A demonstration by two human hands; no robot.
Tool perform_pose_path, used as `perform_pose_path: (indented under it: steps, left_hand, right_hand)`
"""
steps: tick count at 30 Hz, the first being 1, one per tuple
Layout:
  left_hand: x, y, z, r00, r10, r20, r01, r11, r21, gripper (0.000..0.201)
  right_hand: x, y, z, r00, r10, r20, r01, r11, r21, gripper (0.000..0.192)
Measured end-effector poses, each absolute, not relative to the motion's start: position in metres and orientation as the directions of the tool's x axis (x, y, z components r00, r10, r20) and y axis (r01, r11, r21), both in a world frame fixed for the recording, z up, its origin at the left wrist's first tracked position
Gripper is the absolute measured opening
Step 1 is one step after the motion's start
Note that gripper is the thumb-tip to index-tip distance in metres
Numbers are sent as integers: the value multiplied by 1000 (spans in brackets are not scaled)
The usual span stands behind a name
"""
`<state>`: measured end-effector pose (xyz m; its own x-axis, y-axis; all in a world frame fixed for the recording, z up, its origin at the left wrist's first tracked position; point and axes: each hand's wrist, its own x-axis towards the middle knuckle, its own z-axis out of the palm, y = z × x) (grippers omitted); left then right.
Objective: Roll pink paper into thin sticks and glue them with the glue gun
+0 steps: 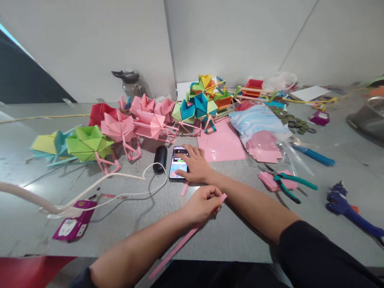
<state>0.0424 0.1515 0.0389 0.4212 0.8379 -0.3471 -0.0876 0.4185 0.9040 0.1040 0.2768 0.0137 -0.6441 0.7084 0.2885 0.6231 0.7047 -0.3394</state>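
My left hand [201, 205] pinches a long folded pink paper strip [180, 247] near its upper end; the strip slants down toward the table's front edge. My right hand [195, 162] reaches across and rests its fingers on a lit smartphone [177, 163] lying flat on the grey table [228, 236]. A short pink paper scrap [185, 188] lies just below the phone.
Folded paper models in pink [141, 124], green [88, 143] and mixed colours [202, 102] stand behind. A black cylinder [160, 159] with a white cable [120, 182], pink sheets [223, 144], teal scissors [289, 185], a blue glue gun [349, 208], a magenta packet [75, 220] and coins [294, 122] lie around.
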Motion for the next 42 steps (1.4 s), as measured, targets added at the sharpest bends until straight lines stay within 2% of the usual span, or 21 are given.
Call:
perform_pose_path:
  steps: [9,15,21,27,33,36,39,42]
  left_hand:
    - [43,152,33,447,822,-352,-57,419,906,35]
    - [44,152,33,451,819,-354,-52,420,906,34]
    - [44,151,34,464,814,-348,-55,419,907,40]
    - [45,152,30,467,813,-348,-61,422,904,44]
    - [45,152,35,459,816,-351,-66,425,903,40]
    - [44,152,37,462,814,-351,-69,428,901,38]
    - [43,153,36,459,817,-349,-70,424,903,38]
    - [43,153,35,456,818,-350,-72,426,902,40]
  right_hand:
    - [102,275,15,-644,725,244,657,687,-309,78]
    - [102,275,17,-666,724,181,669,687,-285,77]
    - [103,277,13,-659,717,229,657,696,-288,82]
    - [103,278,13,-673,715,191,656,696,-291,79]
    - [106,281,11,-666,713,221,642,698,-317,82]
    - [109,282,9,-692,665,282,587,745,-317,84]
    - [112,281,10,-763,568,309,494,820,-289,80]
    - [114,278,11,-787,525,324,449,848,-283,75]
